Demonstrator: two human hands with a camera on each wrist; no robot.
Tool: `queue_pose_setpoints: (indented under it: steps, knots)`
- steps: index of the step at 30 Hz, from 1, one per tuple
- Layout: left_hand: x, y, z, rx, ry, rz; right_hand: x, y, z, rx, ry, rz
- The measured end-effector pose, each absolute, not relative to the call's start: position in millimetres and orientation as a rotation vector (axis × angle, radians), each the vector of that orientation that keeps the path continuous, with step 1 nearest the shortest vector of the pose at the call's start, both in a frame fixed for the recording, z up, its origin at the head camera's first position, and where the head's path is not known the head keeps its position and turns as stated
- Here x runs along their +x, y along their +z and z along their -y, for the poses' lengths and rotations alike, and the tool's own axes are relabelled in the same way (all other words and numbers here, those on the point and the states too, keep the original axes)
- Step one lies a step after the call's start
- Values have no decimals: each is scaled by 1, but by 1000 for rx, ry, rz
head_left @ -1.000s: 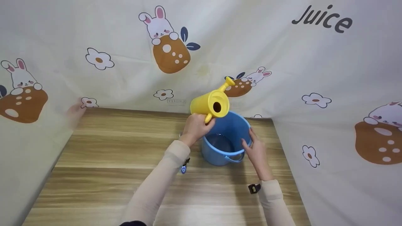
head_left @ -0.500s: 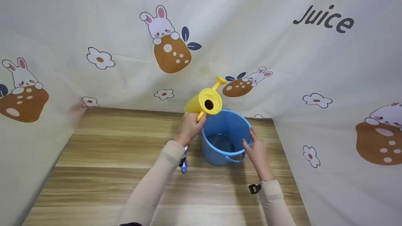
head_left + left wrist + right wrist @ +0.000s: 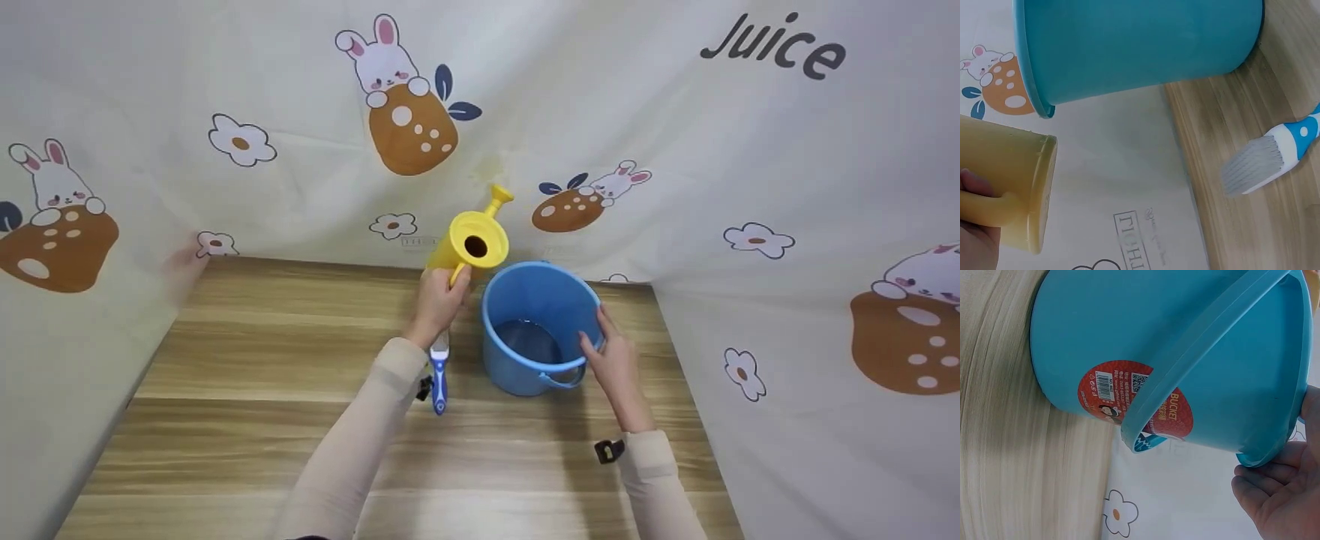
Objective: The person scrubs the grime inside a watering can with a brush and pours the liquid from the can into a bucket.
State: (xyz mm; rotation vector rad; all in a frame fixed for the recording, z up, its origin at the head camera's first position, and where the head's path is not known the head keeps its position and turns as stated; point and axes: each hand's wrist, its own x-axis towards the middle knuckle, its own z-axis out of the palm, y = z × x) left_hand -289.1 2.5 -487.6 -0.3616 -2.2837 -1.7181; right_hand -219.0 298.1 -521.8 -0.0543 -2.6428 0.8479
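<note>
My left hand [image 3: 438,304] grips the handle of a yellow watering can [image 3: 496,241], holding it up just left of the bucket. Its spout points to the back right, and its round opening faces the head camera. In the left wrist view the can's base [image 3: 1041,191] shows beside the curled fingers. A blue bucket [image 3: 517,376] stands on the wooden surface, with a dark, glinting patch at its bottom. My right hand [image 3: 616,367] holds the bucket's right rim, thumb inside and fingers outside. The bucket's handle [image 3: 1202,343] hangs down on the near side.
A blue and white brush [image 3: 439,384] with grey bristles [image 3: 1252,166] lies left of the bucket, partly below the left hand. Patterned cloth [image 3: 300,195] rises at the back and both sides of the wooden surface [image 3: 247,435]. Black cameras sit at both wrists.
The left hand has moved the watering can leftward, from over the bucket's left rim to beside it. More of the brush shows now. The bucket and right hand have stayed in place.
</note>
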Motion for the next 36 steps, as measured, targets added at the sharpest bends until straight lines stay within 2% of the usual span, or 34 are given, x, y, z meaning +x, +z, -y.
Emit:
queue_pose_setpoints:
  steps: [14,36]
  knots:
    - [-292,-504,13,-281,-1747,2199,-218,-521,-298,-61,906,2674]
    - [-287,-535,42,17,-1833,2222,-218,-521,-298,-90,856,2719]
